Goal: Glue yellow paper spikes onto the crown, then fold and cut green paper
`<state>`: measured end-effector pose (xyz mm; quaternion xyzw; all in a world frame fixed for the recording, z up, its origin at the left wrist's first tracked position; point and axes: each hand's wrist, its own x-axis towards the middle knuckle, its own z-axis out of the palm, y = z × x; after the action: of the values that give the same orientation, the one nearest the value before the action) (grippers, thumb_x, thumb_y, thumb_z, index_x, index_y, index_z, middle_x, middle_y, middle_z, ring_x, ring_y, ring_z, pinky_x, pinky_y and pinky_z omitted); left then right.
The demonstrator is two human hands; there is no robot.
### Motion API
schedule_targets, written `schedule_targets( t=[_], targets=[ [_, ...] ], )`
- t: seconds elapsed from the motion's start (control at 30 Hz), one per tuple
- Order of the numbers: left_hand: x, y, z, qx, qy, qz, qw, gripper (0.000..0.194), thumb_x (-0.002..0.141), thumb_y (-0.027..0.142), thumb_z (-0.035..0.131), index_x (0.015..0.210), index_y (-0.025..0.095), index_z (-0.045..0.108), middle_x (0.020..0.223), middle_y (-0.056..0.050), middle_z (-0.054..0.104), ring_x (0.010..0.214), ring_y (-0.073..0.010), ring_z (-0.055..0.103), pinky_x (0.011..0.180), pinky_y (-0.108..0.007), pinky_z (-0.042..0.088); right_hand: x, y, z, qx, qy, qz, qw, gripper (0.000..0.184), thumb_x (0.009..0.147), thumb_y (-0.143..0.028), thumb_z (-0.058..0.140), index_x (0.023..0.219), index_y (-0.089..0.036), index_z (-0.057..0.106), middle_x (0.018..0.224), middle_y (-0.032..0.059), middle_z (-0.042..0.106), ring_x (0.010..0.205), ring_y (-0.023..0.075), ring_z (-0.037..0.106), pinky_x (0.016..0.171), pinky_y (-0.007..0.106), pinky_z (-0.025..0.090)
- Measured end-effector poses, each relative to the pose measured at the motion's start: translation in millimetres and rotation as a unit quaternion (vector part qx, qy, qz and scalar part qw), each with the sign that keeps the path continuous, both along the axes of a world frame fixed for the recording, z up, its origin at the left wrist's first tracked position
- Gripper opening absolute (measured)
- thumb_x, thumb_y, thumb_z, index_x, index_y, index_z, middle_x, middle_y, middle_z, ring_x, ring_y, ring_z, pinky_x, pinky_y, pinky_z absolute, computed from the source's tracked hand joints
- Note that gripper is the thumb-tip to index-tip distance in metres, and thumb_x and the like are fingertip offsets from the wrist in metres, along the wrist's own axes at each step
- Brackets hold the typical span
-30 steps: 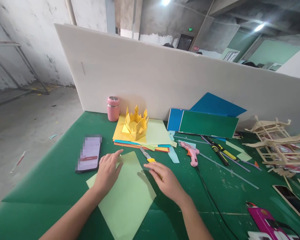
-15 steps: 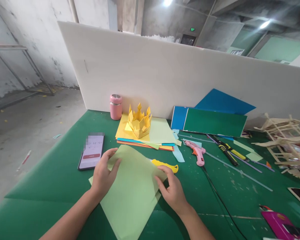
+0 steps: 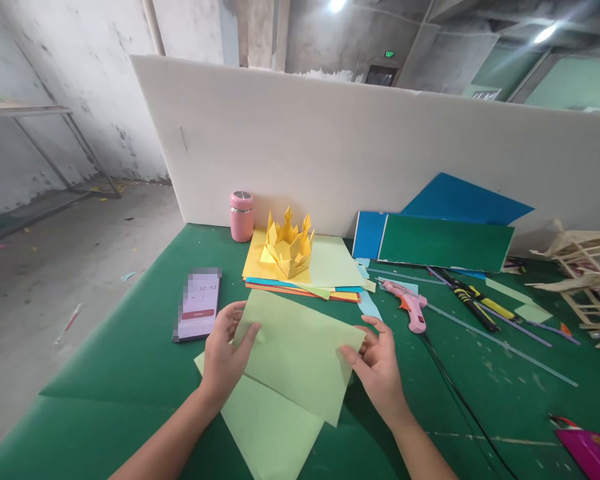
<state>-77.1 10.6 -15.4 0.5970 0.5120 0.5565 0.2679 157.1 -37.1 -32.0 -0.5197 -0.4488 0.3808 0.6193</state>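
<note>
A sheet of light green paper point(image 3: 295, 353) is held up between my two hands, tilted above the table. My left hand point(image 3: 230, 343) pinches its left edge, thumb on the near face and fingers behind. At the right edge, my right hand point(image 3: 377, 360) grips the same sheet between thumb and fingers. Below it, another light green sheet point(image 3: 275, 427) lies on the green table, partly covered by the raised one. Just left of my left hand rests a phone point(image 3: 200, 303) with a timer on its screen.
A yellow paper crown point(image 3: 287, 250) sits on stacked coloured paper point(image 3: 337, 260), beside a pink flask point(image 3: 242, 217). To the right lie a pink glue gun point(image 3: 407, 307) with its cord, glue sticks and cutters point(image 3: 473, 303). A white board point(image 3: 300, 147) closes off the back.
The upper sheet has been lifted and turned, uncovering more of the sheet beneath. My right hand has moved right with its edge. The yellow-handled tool behind the paper is now hidden.
</note>
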Motion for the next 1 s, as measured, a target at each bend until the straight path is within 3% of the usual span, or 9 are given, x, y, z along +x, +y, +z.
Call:
schedule_targets(
  t=[0.2,0.33,0.4,0.6,0.8,0.9,1.0],
  targets=[
    [1,1,7.3,-0.083,-0.118,-0.028,0.989,0.043,0.072,0.043,0.067,0.104,0.021,0.048,0.091,-0.006,0.068,0.083,-0.0227,0.070,0.066,-0.033,0.058,-3,-2,10.6,-0.066,0.037,0.088,0.993,0.045,0.071,-0.052,0.071,0.101,-0.023,0.053,0.084,0.0056,0.069,0.074,0.0214,0.066,0.068,0.033,0.054],
    [2,1,9.2,-0.112,-0.164,-0.034,0.979,0.050,0.068,0.048,0.071,0.104,0.022,0.047,0.092,-0.006,0.069,0.083,-0.0234,0.070,0.065,-0.033,0.058,0,-4,12.2,-0.095,-0.020,0.085,0.992,0.041,0.070,-0.058,0.068,0.073,-0.018,0.061,0.061,0.0016,0.061,0.053,0.0149,0.053,0.049,0.026,0.044],
    [3,-1,10.6,-0.129,-0.175,-0.037,0.975,0.052,0.067,0.048,0.072,0.103,0.022,0.047,0.093,-0.006,0.069,0.086,-0.0241,0.069,0.068,-0.033,0.058,2,-5,13.0,-0.099,-0.023,0.077,0.992,0.041,0.070,-0.059,0.067,0.067,-0.018,0.061,0.057,0.0005,0.058,0.050,0.0134,0.048,0.047,0.025,0.041],
    [7,-6,14.3,-0.171,-0.166,-0.075,0.968,0.056,0.067,0.052,0.072,0.108,0.023,0.046,0.107,-0.010,0.068,0.104,-0.0285,0.064,0.081,-0.038,0.055,1,-7,15.6,-0.101,0.025,0.069,0.992,0.039,0.069,-0.056,0.070,0.066,-0.017,0.066,0.056,0.0015,0.060,0.050,0.0144,0.049,0.047,0.025,0.039],
    [11,-13,13.2,-0.256,-0.135,-0.130,0.948,0.067,0.063,0.052,0.073,0.118,0.024,0.047,0.138,-0.013,0.052,0.134,-0.0316,0.039,0.101,-0.040,0.043,-6,-12,13.0,-0.087,0.086,0.164,0.979,0.037,0.074,-0.054,0.067,0.086,-0.019,0.071,0.072,0.0045,0.068,0.061,0.0188,0.059,0.062,0.031,0.047],
    [15,-18,14.9,-0.294,-0.148,-0.148,0.933,0.075,0.061,0.052,0.074,0.124,0.024,0.046,0.145,-0.013,0.044,0.136,-0.0319,0.036,0.102,-0.040,0.043,-10,-11,11.7,-0.079,0.045,0.227,0.970,0.043,0.073,-0.062,0.064,0.076,-0.019,0.067,0.064,0.0021,0.062,0.057,0.0159,0.054,0.057,0.027,0.044],
    [20,-23,17.1,-0.319,-0.171,-0.155,0.919,0.075,0.057,0.052,0.076,0.123,0.024,0.053,0.145,-0.010,0.045,0.135,-0.0339,0.036,0.101,-0.039,0.044,-16,-10,14.3,-0.010,-0.069,0.254,0.965,0.054,0.076,-0.072,0.052,0.074,-0.019,0.064,0.070,0.0026,0.060,0.067,0.0173,0.055,0.063,0.028,0.043]
  ],
)
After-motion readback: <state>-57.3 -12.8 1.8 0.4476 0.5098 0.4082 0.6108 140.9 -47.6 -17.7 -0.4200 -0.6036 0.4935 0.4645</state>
